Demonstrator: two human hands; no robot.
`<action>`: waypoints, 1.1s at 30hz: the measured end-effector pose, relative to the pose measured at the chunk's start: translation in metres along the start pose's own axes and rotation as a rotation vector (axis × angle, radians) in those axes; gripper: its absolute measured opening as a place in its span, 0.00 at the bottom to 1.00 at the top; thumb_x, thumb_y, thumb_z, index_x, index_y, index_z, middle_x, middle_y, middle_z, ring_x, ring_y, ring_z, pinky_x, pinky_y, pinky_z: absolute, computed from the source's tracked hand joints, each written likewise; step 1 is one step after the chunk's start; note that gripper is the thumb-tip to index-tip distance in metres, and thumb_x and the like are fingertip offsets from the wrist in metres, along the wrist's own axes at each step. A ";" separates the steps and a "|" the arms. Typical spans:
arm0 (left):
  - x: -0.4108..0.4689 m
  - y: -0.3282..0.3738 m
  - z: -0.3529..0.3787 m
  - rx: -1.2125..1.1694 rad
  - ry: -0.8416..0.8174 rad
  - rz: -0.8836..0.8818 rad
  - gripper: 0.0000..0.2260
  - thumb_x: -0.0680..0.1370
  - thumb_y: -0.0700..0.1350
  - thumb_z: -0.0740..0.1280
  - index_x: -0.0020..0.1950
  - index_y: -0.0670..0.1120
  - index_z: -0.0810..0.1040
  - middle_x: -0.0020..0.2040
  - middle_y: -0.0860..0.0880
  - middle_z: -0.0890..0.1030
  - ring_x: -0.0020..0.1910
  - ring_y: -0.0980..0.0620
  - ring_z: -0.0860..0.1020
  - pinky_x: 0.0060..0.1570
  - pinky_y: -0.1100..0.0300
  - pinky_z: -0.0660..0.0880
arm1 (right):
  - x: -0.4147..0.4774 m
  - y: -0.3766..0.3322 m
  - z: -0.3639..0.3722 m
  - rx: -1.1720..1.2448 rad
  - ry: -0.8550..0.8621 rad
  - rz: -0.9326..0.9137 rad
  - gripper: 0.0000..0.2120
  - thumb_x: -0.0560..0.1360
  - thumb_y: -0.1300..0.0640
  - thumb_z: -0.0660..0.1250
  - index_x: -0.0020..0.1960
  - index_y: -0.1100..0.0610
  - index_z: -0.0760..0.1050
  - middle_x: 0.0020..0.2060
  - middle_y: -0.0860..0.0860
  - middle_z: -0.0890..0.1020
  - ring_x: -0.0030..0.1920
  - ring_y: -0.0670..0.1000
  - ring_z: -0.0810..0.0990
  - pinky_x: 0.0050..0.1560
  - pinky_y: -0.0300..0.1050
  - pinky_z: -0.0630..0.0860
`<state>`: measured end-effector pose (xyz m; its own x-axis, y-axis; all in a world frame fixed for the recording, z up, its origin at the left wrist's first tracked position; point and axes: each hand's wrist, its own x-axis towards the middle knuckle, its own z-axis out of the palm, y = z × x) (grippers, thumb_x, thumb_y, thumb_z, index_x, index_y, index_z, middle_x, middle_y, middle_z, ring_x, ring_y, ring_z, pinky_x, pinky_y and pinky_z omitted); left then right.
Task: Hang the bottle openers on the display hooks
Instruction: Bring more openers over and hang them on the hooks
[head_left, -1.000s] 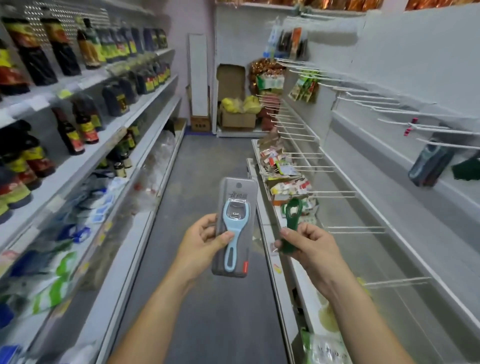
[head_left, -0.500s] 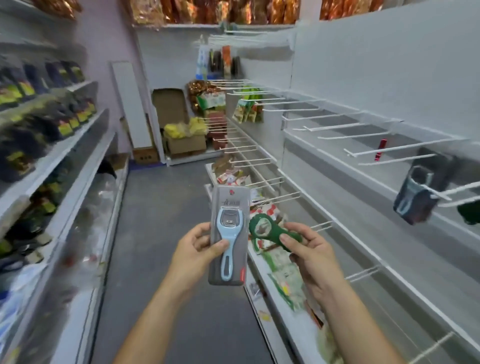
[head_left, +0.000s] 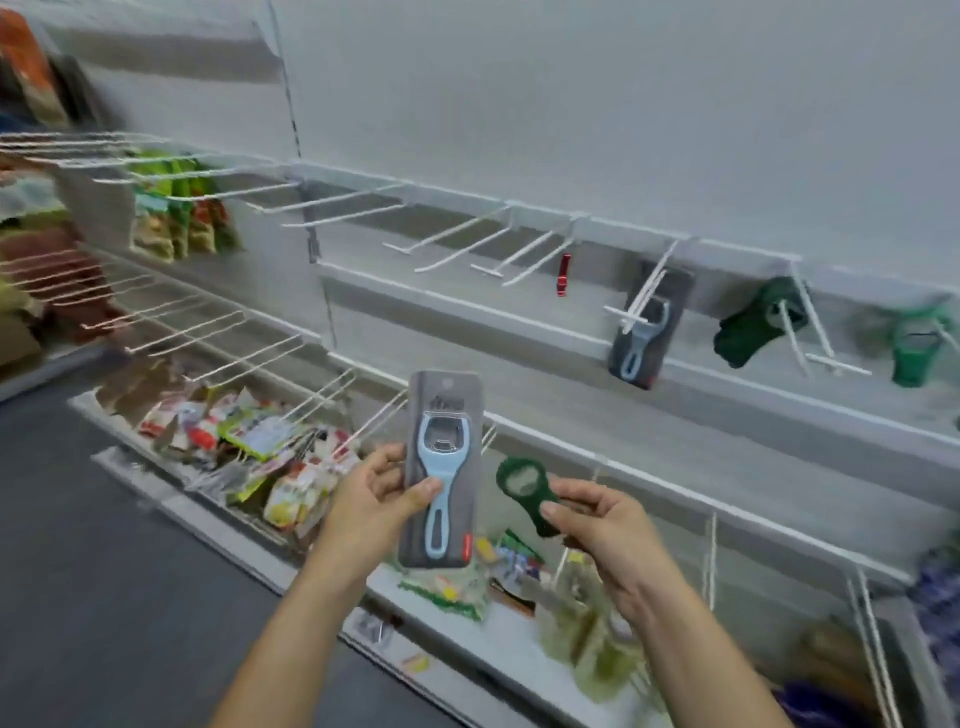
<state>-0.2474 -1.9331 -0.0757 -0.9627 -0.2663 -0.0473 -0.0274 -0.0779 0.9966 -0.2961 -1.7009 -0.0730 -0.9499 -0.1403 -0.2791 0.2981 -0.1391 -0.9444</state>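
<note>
Holding a light-blue bottle opener on a grey backing card (head_left: 442, 470) upright, the left hand (head_left: 376, 501) grips the card's left edge, thumb pressed across the opener's blue handle and fingers behind; the right hand (head_left: 602, 525) pinches the lower end of a loose dark-green plastic bottle opener (head_left: 523, 491) between thumb and fingers, its ring-shaped head tilted up to the left. Both hands are closed on their own pieces and held just beside each other, not touching, in front of a white wall display of wire hooks (head_left: 467, 241). On the upper rail to the right, three pieces already hang — another grey-carded blue opener (head_left: 644, 338), then a dark-green opener (head_left: 753, 325), then a brighter green item (head_left: 914, 345) at the frame's edge, too blurred to identify; a small red tag (head_left: 563, 274) sits at the tip of one bare hook left of them. Below the hands, a white base shelf (head_left: 493, 639) carries loose snack packets (head_left: 249, 441); more green packets (head_left: 176, 208) hang on hooks at upper left — motion blur softens everything there.
</note>
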 end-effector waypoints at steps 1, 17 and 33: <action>0.005 0.001 0.004 -0.010 -0.034 -0.005 0.15 0.74 0.35 0.72 0.60 0.44 0.78 0.53 0.45 0.86 0.52 0.46 0.85 0.49 0.54 0.82 | -0.007 0.000 -0.005 -0.004 0.049 -0.012 0.10 0.71 0.72 0.73 0.51 0.64 0.80 0.39 0.59 0.85 0.30 0.46 0.82 0.28 0.33 0.73; -0.009 0.025 0.090 -0.064 -0.308 0.072 0.14 0.71 0.37 0.74 0.55 0.45 0.81 0.50 0.46 0.87 0.49 0.48 0.86 0.47 0.55 0.82 | -0.091 -0.040 -0.082 0.145 0.297 -0.285 0.13 0.70 0.73 0.72 0.54 0.69 0.76 0.48 0.68 0.84 0.45 0.60 0.86 0.43 0.46 0.83; 0.020 0.043 0.085 -0.111 -0.376 0.104 0.15 0.71 0.40 0.73 0.58 0.42 0.80 0.51 0.43 0.87 0.49 0.45 0.86 0.46 0.54 0.82 | -0.092 -0.060 -0.058 0.202 0.308 -0.387 0.14 0.70 0.70 0.72 0.55 0.64 0.79 0.45 0.62 0.86 0.46 0.60 0.86 0.45 0.47 0.84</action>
<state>-0.2903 -1.8601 -0.0280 -0.9907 0.0906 0.1019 0.0846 -0.1781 0.9804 -0.2317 -1.6225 -0.0005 -0.9685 0.2486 0.0162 -0.0963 -0.3135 -0.9447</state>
